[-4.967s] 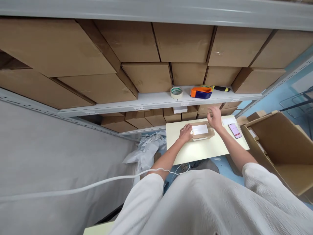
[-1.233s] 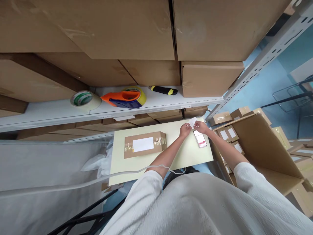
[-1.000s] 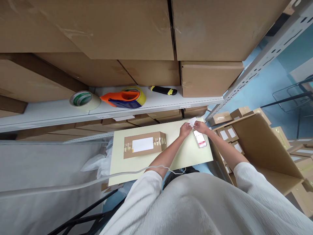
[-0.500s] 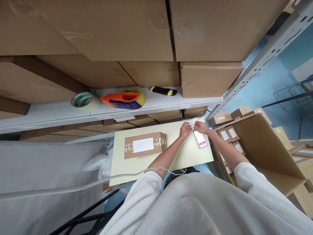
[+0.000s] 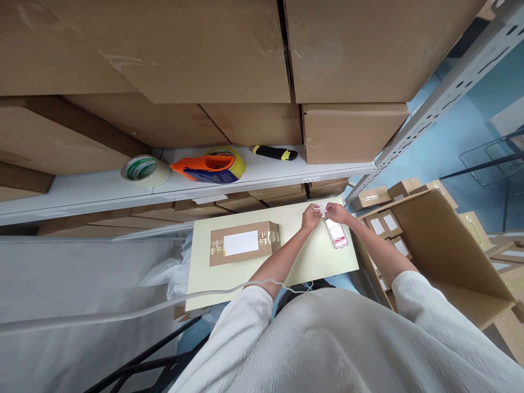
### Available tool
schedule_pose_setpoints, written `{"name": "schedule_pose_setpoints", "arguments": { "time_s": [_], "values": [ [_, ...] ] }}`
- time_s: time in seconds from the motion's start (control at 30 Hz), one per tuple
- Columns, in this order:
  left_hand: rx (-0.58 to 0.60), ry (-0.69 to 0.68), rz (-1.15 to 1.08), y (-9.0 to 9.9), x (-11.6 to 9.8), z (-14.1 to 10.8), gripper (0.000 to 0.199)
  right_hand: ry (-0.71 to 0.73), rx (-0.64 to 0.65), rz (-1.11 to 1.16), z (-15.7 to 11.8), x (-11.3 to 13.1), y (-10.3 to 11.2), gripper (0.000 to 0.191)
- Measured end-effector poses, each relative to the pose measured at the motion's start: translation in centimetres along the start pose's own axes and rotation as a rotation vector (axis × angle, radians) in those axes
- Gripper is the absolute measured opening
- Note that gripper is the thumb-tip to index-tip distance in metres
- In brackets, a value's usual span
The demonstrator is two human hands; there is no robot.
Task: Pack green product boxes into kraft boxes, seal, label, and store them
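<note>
At the far right end of the pale table (image 5: 213,284), my left hand (image 5: 311,216) and my right hand (image 5: 336,213) are close together, both closed on a small white paper (image 5: 323,208) between them. A phone (image 5: 336,233) with a lit screen lies flat just below my right hand. To the left of my left forearm rests a taped cardboard box (image 5: 244,243) with a white label (image 5: 240,243) on its top.
On the shelf (image 5: 274,170) beyond are a tape roll (image 5: 145,170), an orange tape dispenser (image 5: 208,165) and a black-yellow cutter (image 5: 274,153). A large open carton (image 5: 446,245) holds small labelled boxes at right. A white cable (image 5: 123,315) crosses the table's near edge.
The white paper between my hands has shifted and shows less of its surface above the fingers. My hands stay almost where they were.
</note>
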State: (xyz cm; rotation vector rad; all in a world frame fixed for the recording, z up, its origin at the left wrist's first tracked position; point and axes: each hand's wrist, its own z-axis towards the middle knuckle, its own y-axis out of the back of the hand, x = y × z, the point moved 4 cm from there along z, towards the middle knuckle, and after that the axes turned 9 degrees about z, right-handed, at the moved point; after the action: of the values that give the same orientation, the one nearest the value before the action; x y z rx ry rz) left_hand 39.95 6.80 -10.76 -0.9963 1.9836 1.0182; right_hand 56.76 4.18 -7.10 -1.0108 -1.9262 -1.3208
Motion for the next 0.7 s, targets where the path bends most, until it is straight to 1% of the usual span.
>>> {"name": "schedule_pose_setpoints", "arguments": {
  "time_s": [0.27,0.37,0.47,0.53,0.7],
  "values": [
    [0.031,-0.089,-0.029,0.4,-0.1,-0.4,0.030,0.016,0.018,0.023,0.2,-0.9,0.1,0.012],
    [0.014,-0.077,-0.075,0.7,0.2,-0.5,0.028,0.003,-0.016,0.049,0.3,-1.4,0.8,0.015],
    [-0.023,-0.052,-0.103,1.1,0.4,-0.4,0.026,-0.006,-0.036,0.139,0.3,-1.9,1.3,0.017],
    [-0.027,-0.054,-0.139,1.1,0.3,-0.3,0.027,-0.020,-0.025,0.204,0.5,-2.1,1.1,0.017],
    [0.033,-0.041,-0.261,0.2,-0.2,-0.2,0.034,-0.061,-0.003,0.365,1.0,-2.2,-0.2,0.024]
  ]
}}
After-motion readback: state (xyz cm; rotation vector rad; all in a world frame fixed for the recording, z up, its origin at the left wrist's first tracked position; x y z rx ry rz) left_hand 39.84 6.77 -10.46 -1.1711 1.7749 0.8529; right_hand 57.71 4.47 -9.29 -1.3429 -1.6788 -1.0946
